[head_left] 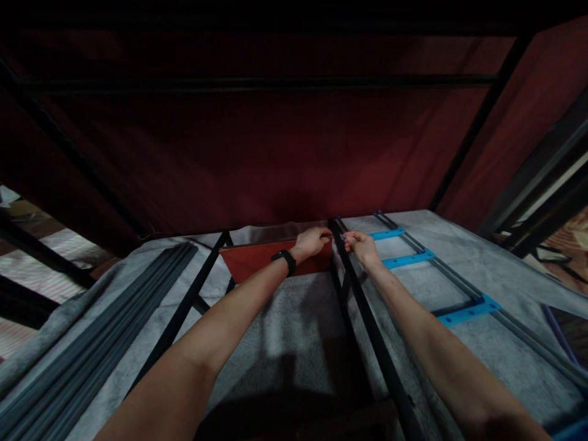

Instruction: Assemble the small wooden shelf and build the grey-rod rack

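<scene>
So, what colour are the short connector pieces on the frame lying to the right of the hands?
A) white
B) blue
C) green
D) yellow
B: the connector pieces between the two rails, just past the right hand, are bright blue against the grey cloth.

Your surface: grey fabric sheet (294, 331). On it: bundle of dark rods (92, 343) at left, rail frame (459, 288) with 3 blue connectors (468, 311) at right.

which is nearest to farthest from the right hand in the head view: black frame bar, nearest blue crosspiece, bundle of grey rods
From the right hand:
1. black frame bar, just to its left, at the fingers.
2. blue crosspiece, close on its right.
3. bundle of grey rods, far left on the grey cloth.
</scene>
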`<state>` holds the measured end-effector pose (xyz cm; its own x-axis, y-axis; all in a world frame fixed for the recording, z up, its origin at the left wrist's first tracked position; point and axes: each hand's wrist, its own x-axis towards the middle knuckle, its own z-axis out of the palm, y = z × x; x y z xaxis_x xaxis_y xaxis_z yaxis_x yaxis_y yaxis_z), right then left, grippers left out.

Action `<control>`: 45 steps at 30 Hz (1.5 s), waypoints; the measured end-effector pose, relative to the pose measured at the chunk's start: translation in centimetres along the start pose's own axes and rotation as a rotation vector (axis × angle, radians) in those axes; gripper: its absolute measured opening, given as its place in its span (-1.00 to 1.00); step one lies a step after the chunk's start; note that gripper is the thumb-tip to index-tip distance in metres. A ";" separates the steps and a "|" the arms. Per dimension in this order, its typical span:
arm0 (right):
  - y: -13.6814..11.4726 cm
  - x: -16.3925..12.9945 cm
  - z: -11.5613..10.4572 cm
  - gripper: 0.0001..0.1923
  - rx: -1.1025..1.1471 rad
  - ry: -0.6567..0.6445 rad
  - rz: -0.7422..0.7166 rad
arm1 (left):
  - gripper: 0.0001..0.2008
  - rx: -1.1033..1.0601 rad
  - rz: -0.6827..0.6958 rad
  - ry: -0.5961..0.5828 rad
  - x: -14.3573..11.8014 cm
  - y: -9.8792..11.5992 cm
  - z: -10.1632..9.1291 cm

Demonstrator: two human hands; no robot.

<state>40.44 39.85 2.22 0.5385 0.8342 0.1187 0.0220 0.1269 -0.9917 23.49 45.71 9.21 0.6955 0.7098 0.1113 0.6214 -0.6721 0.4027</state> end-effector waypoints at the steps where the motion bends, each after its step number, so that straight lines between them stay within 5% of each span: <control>1: 0.0 0.0 0.0 -0.95 -0.005 -0.001 0.005 | -0.66 0.003 0.001 0.005 0.0 0.0 0.0; 6: -0.5 0.1 0.4 -0.95 -0.038 -0.026 0.006 | -0.68 0.003 -0.008 0.022 -0.1 -0.1 0.1; 14: -1.9 0.6 -0.1 -0.88 -0.360 -0.186 -0.197 | -0.69 -0.029 0.009 0.042 0.4 -0.6 0.5; 23: -2.1 0.6 0.0 -0.86 -0.346 -0.267 -0.104 | -0.73 -0.097 0.029 0.056 0.7 -1.2 0.5; 28: -2.6 0.8 -0.5 -0.80 -0.640 -0.277 -0.317 | -0.75 -0.142 0.046 0.065 0.7 -1.2 0.5; 34: -2.6 0.7 -0.2 -0.79 -0.759 -0.190 -0.353 | -0.74 -0.161 0.038 0.067 0.8 -1.3 0.6; 40: -2.1 0.8 0.4 -0.78 -0.638 -0.107 -0.203 | -0.73 -0.165 0.020 0.027 0.9 -1.5 0.4; 45: -2.0 0.4 0.4 -0.76 -0.447 -0.202 -0.138 | -0.72 -0.181 0.020 0.016 1.1 -1.7 0.4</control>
<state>40.34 40.15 4.27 0.3326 0.9186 0.2136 0.4633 0.0382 -0.8854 23.33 47.51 8.29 0.7003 0.7009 0.1353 0.5311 -0.6383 0.5573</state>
